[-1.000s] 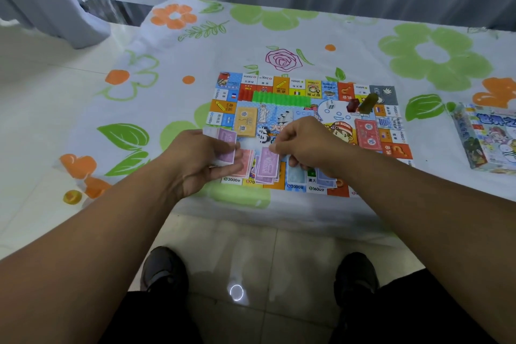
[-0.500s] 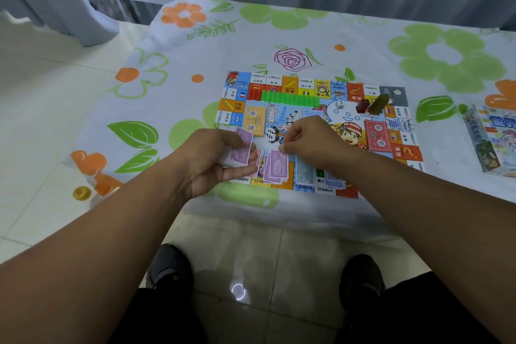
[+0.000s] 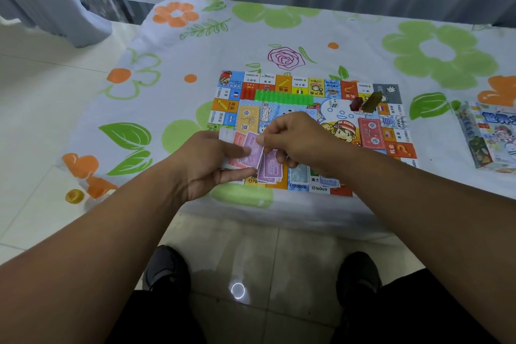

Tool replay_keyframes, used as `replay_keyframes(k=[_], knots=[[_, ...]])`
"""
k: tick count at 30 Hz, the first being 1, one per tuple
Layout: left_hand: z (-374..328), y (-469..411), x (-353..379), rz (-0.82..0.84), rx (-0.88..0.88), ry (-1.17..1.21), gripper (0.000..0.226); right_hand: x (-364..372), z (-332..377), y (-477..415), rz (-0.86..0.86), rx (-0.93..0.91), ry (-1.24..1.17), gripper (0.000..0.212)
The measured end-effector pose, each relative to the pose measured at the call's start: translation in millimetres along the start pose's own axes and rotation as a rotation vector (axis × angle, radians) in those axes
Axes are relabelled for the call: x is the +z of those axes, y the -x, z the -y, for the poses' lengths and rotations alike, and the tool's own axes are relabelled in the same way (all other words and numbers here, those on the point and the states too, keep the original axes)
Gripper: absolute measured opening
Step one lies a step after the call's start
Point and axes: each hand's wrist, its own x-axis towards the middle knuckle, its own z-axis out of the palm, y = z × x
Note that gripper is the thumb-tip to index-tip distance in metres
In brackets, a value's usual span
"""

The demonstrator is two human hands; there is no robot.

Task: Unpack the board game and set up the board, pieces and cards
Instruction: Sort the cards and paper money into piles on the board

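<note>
A stack of notes (image 3: 236, 148) is gripped by the curled fingers of the left hand (image 3: 205, 166) above the near edge of the board (image 3: 282, 84), which is laid flat on the table (image 3: 363, 45), while its top purple note (image 3: 253, 150) is pinched by the right hand (image 3: 297, 139), with piles (image 3: 270, 174) laid below.

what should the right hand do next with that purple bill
Probably pull the purple bill off the stack in the left hand and lay it on the purple pile: the right hand pinches it, and that pile lies just below.
</note>
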Motion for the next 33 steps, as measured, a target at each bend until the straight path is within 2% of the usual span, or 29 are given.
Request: replay_keyframes(k=[4, 8, 14, 19, 26, 33], knots=[[-1, -2, -5, -0.080, 0.019, 0.042, 0.031, -10, -4, -2, -0.012, 0.095, -0.019, 0.020], [-2, -3, -10, -0.171, 0.028, 0.062, 0.025, -12, -12, -1, 0.034, 0.174, 0.101, 0.021], [-3, -2, -9, -0.114, -0.012, 0.083, 0.025, -9, -13, -7, -0.041, 0.178, 0.233, 0.023], [-5, 0, -8, -0.094, -0.033, 0.118, 0.030, -6, -9, -8, -0.107, 0.102, 0.293, 0.025], [-1, 3, -10, -0.034, -0.017, 0.027, 0.035, 12, 12, -3, -0.007, 0.005, -0.003, 0.028], [-2, 4, -17, -0.047, -0.017, 0.035, 0.029, 21, 22, -10, -0.023, 0.005, -0.029, 0.011]])
